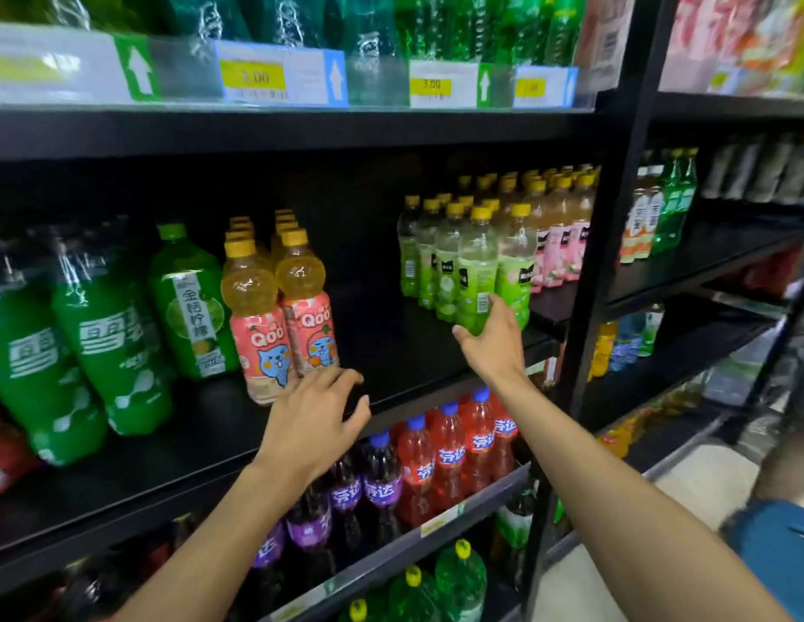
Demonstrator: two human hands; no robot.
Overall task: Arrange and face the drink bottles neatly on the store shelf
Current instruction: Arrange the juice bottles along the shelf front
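farthest left of the qoo pair (pixel 279 325) stand the big green soda bottles (pixel 108 352), and just left of the pair is a green lemon drink bottle (pixel 189 303). the pair itself stands upright at the front lip of the black shelf (pixel 391 352), pink labels facing out, with more of its kind lined up behind. just below and in front of the pair is the left hand (pixel 315 419), relaxed, fingers spread and lightly bent, gripping nothing. its fingertips reach the foot of the pair's right bottle, but i cannot tell whether they touch it.

right of the pair runs a bare stretch of shelf board. well to the right, past that gap, the green juice bottle (pixel 476 280) stands at the front of its block. the right hand (pixel 494 338) grasps it low on the body, thumb on the side nearer the pair and fingers wrapped behind. its long axis is vertical, and a barcode panel faces out rather than the label's front. the hand hides its base. farther right again are the pink-labelled bottles (pixel 557 249).

the bottle rises straight up from the right palm, while the left hand is well apart beside the pair. so the next move looks like a twist about that upright axis to bring the label round.
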